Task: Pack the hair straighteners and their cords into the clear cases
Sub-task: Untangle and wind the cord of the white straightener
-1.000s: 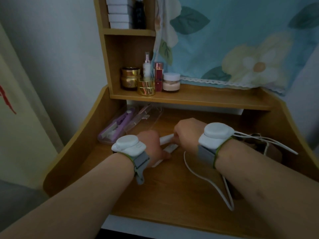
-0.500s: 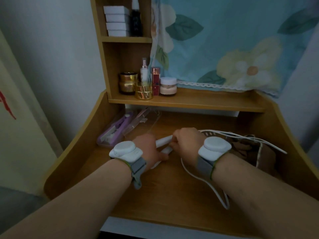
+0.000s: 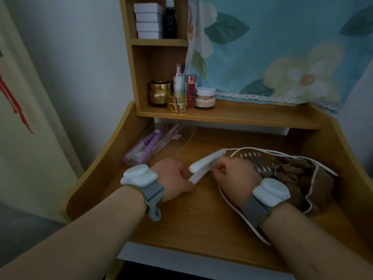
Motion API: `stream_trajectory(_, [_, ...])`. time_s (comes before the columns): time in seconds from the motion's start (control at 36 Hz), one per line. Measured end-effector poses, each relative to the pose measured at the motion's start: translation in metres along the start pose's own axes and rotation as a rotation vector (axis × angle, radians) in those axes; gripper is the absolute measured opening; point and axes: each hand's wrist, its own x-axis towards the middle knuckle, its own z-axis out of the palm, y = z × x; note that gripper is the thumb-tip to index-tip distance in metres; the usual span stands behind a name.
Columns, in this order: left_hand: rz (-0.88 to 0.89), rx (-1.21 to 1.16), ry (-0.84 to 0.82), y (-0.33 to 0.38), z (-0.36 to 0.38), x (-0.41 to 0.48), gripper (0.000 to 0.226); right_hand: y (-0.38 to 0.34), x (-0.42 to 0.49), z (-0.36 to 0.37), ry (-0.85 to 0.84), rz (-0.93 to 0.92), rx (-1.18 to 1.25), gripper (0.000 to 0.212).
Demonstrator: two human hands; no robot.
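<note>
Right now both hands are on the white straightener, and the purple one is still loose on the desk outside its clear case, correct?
Not quite. In the head view the purple straightener already lies inside a clear case at the desk's back left. The rest holds: left hand and right hand both hold the white straightener.

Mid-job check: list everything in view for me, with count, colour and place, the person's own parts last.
white hair straightener: 1, white, desk centre, held by both hands
cord: 1, white, loops round the right wrist and over the cloth
purple hair straightener: 1, purple, in a clear case at back left
clear case: 1 more, open, beside the purple one
brown cloth: 1, brown, desk right
gold jars: 3, gold, shelf left
pump bottle: 1, white, shelf
red tube: 1, red, shelf
cream jar: 1, white lid, shelf
white boxes: 4, stacked, upper shelf
dark bottle: 1, upper shelf
floral curtain: 1, blue, behind
desk: 1, wooden
wrist devices: 2, white
left hand: grips the straightener
right hand: pinches it
</note>
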Motion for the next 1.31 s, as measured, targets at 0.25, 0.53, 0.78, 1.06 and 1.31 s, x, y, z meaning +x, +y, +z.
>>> stream_trajectory(0.25, [0.009,-0.022,0.028,-0.003,0.002,0.001,0.025,-0.002,-0.012,0.011,0.002,0.002,0.123,0.006])
stream_trajectory(0.53, [0.037,-0.015,-0.022,-0.006,0.003,0.001,0.026,0.004,-0.008,0.010,0.019,0.032,0.206,0.016])
stream_trajectory(0.78, [0.072,0.024,-0.024,-0.004,0.001,-0.003,0.026,-0.006,-0.016,0.008,-0.087,-0.030,0.222,0.007])
stream_trajectory(1.06, [0.110,0.097,-0.075,-0.003,-0.002,-0.003,0.031,-0.004,-0.015,0.006,-0.053,-0.025,0.229,0.010])
stream_trajectory(1.31, [0.114,0.111,-0.075,-0.002,-0.003,-0.003,0.028,-0.010,-0.018,0.007,-0.101,-0.097,0.268,0.013])
